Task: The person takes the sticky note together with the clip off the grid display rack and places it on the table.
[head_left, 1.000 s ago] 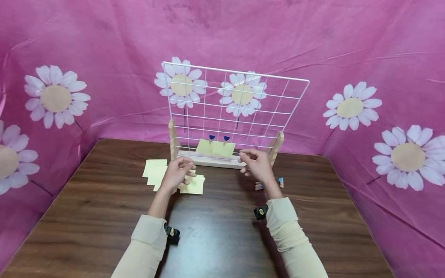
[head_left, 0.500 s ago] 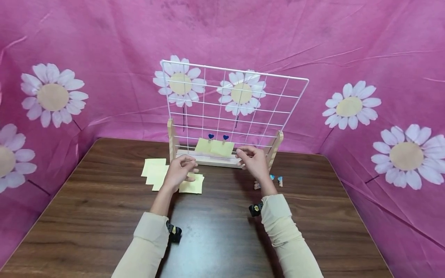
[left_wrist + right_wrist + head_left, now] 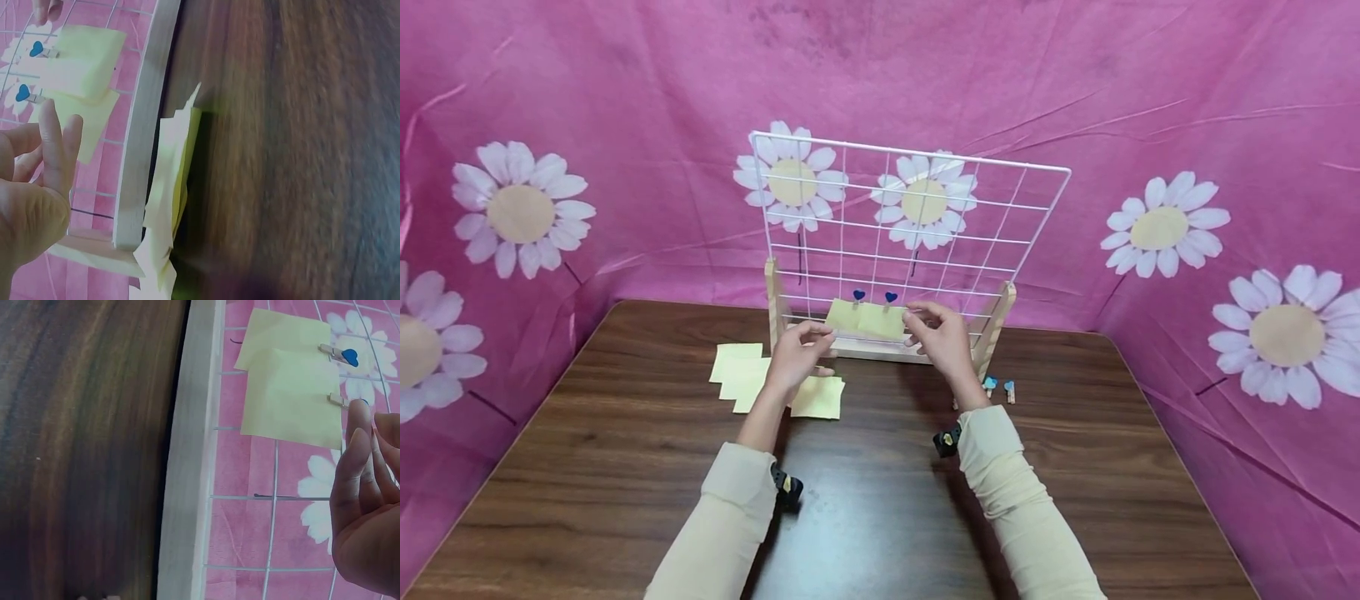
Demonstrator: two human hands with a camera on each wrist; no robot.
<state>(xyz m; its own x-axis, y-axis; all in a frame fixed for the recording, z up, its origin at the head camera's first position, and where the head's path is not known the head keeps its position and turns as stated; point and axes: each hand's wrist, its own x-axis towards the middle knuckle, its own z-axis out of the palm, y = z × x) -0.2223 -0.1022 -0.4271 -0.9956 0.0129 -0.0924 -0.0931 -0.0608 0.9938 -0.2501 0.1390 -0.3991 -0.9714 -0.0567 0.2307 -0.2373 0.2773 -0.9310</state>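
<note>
A white wire grid [image 3: 910, 152] stands upright in a wooden base [image 3: 880, 348]. On its lower rows hang two yellow sticky notes, a left note [image 3: 842, 317] and a right note [image 3: 882, 322], overlapping side by side. Each has a small wooden clothespin with a blue heart, the left clothespin [image 3: 332, 351] and the right clothespin [image 3: 336, 399]. My left hand [image 3: 796, 358], fingers loosely bent, hovers by the left note's lower corner. My right hand [image 3: 946, 342] has its fingertips at the right note's edge; in the right wrist view they overlap the right clothespin's heart. Neither hand visibly grips anything.
Loose yellow sticky notes [image 3: 745, 379] lie overlapping on the brown table [image 3: 865, 517], left of the base, with another note [image 3: 817, 400] beside them. Small blue-topped clothespins [image 3: 1011, 392] lie to the right, partly behind my right wrist. Pink flowered cloth surrounds the table.
Both hands have moved toward the hanging notes: the left up and rightward, the right leftward to the right note's edge. Notes and clothespins on the grid stay in place.
</note>
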